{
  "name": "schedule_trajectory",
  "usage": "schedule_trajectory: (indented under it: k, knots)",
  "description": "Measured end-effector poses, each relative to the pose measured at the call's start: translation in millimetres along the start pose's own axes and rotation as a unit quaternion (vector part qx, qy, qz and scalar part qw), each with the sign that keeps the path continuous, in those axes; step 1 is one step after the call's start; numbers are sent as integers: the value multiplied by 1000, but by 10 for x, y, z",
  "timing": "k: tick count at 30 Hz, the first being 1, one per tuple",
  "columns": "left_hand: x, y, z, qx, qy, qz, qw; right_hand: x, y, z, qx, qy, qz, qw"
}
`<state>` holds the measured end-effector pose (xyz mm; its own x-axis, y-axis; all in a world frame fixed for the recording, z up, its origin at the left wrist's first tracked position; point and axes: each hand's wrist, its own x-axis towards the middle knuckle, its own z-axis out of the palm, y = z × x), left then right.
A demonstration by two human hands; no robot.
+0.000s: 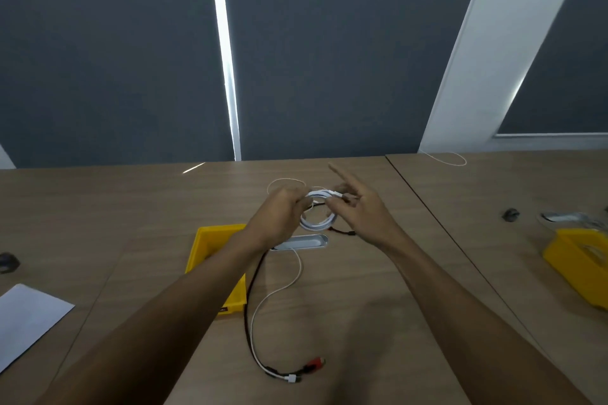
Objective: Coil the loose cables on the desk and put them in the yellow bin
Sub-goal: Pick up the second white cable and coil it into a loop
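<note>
A white cable (317, 219) is wound into a small coil held up between both hands above the desk (362, 289). The left hand (279, 219) is closed around the coil's left side, fingers curled over the loops. The right hand (358, 210) pinches the top of the coil near the cable's end with thumb and bent fingers, while its index finger points up and away, free of the cable. From under the left hand a loose tail of the white cable runs down the desk toward the person, alongside a black cable (251, 316); both end in connectors near a red plug (314, 365). Below and to the left of the left hand sits the yellow bin (210, 242), partly hidden by the left forearm. Just beneath the coil a grey oval cable port (306, 242) is set into the desk. Far to the right of the right hand stands a second yellow bin (575, 265); far left lies a white sheet of paper (26, 319).
</note>
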<state>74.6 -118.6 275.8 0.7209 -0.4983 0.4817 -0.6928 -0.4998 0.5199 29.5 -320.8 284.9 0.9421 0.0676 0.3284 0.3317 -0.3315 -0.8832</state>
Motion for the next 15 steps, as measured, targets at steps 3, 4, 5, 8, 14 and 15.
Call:
schedule_trajectory:
  k: [3, 4, 5, 8, 14, 15]
  knots:
    - [-30, -42, 124, -17, -29, 21, 999, -106, 58, -44, -80, -18, -35, 996]
    - [-39, -28, 173, -29, -40, 25, 998, -148, 91, -54, -92, -1, -34, 995]
    - [-41, -15, 229, -38, -48, 32, 998, -194, 122, -57, -97, 21, -28, 995]
    - [-48, 111, 386, -52, -63, 63, 995, -353, 207, -83, -87, 95, -19, 991]
    - [9, 286, 813, 5, -106, 20, 994, -618, 503, -311, -158, 152, 13, 976]
    - [20, 340, 909, 23, -99, 14, 995, -666, 551, -373, -170, 156, 9, 973]
